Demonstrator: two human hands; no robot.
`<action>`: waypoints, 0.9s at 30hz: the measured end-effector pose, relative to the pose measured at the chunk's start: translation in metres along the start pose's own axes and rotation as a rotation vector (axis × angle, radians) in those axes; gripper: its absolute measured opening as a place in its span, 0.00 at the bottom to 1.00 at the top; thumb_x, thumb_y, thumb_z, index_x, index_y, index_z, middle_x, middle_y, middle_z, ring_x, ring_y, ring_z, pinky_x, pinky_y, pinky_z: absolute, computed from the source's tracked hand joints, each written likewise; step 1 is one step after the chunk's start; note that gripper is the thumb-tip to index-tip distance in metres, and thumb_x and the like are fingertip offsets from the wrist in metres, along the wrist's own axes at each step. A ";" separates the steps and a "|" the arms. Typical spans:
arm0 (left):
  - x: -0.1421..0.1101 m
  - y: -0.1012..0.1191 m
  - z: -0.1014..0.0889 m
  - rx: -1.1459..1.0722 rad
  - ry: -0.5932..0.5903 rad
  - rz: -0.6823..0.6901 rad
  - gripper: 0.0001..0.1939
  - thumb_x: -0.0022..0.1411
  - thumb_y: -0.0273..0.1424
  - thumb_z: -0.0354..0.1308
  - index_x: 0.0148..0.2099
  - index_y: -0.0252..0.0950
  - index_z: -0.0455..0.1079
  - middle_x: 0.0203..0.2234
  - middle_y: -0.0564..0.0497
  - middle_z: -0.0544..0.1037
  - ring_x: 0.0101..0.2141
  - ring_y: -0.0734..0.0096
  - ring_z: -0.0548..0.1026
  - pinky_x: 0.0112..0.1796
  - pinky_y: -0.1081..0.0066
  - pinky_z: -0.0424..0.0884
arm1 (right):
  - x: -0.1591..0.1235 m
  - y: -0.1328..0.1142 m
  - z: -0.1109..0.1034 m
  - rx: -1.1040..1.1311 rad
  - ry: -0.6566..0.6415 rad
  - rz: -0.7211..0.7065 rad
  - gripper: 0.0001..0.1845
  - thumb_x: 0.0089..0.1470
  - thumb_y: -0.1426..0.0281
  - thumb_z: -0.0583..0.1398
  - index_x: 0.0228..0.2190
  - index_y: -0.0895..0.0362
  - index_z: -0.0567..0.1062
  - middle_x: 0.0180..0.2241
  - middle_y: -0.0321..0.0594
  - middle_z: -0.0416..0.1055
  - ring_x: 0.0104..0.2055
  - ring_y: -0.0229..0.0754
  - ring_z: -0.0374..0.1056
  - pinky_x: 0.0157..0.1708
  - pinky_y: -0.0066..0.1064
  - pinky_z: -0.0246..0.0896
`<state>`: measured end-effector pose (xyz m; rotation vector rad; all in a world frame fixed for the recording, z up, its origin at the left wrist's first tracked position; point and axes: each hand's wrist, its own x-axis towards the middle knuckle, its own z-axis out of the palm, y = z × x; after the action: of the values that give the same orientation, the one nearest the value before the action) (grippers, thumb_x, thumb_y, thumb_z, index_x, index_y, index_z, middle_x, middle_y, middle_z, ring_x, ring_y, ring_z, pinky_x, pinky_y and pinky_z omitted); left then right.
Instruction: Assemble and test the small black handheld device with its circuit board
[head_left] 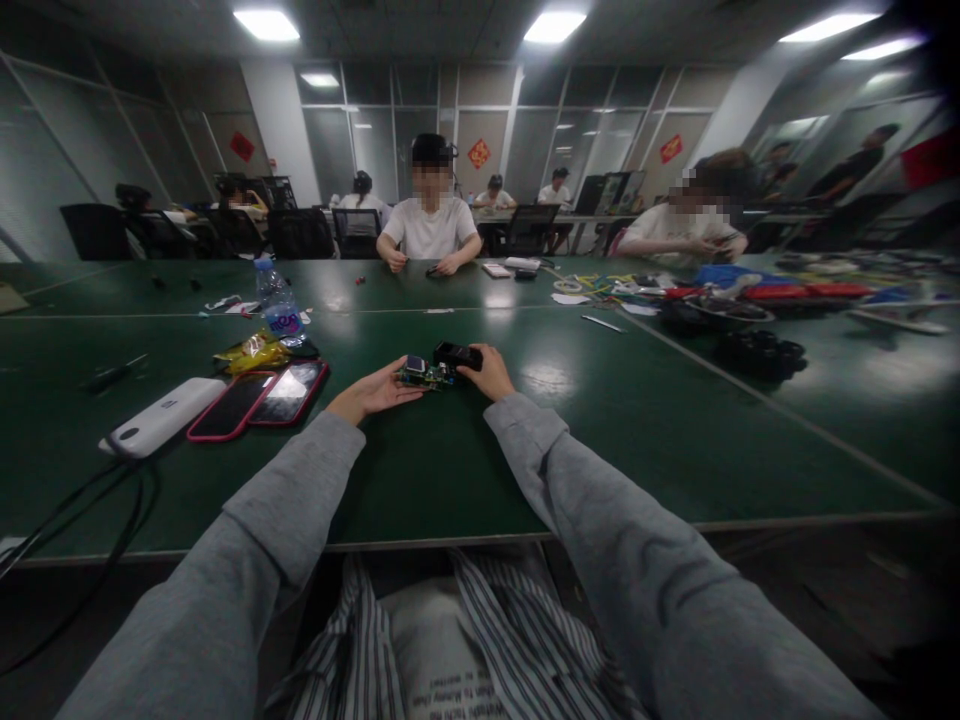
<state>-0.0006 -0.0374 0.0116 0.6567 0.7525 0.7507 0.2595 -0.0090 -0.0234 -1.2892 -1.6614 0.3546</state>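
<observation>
My left hand [377, 389] holds a small green circuit board [427, 377] by its left end, the fingers stretched beneath it. A small square part with a grey face [415, 366] sits on top of the board. In my right hand [490, 374] is a black plastic casing [458, 355], its fingers wrapped round the right end. The casing is tilted just above the board's right side; whether the two touch, I cannot tell. Both hands are low over the green table [442, 470].
To the left lie a white power bank [161, 415] with a black cable, two red-edged phones [289, 393], a yellow wrapper [253, 353] and a water bottle [278, 300]. Tangled wires [615, 285] and a black object [761, 352] are on the right. Co-workers sit across the table.
</observation>
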 end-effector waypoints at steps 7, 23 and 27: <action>-0.002 0.000 0.000 -0.002 -0.017 -0.008 0.21 0.66 0.39 0.51 0.53 0.28 0.65 0.39 0.36 0.77 0.44 0.58 0.78 0.48 0.61 0.71 | 0.003 0.004 -0.001 0.015 -0.004 0.001 0.29 0.39 0.61 0.69 0.43 0.55 0.70 0.43 0.47 0.67 0.50 0.55 0.62 0.54 0.53 0.55; -0.006 0.000 0.003 -0.024 -0.029 -0.017 0.21 0.69 0.38 0.45 0.55 0.26 0.62 0.42 0.35 0.75 0.46 0.57 0.76 0.48 0.62 0.70 | -0.001 -0.038 -0.002 0.458 -0.273 -0.138 0.33 0.43 0.57 0.67 0.49 0.56 0.69 0.48 0.45 0.69 0.50 0.47 0.67 0.53 0.41 0.60; -0.007 -0.001 0.003 -0.036 -0.019 -0.023 0.23 0.69 0.39 0.45 0.56 0.25 0.61 0.42 0.34 0.75 0.45 0.56 0.77 0.48 0.62 0.70 | -0.004 -0.037 0.000 0.409 -0.322 -0.152 0.32 0.44 0.58 0.67 0.49 0.56 0.69 0.48 0.44 0.69 0.50 0.47 0.67 0.54 0.42 0.60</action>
<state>-0.0013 -0.0436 0.0153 0.6217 0.7262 0.7344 0.2376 -0.0272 0.0011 -0.8259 -1.8204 0.7967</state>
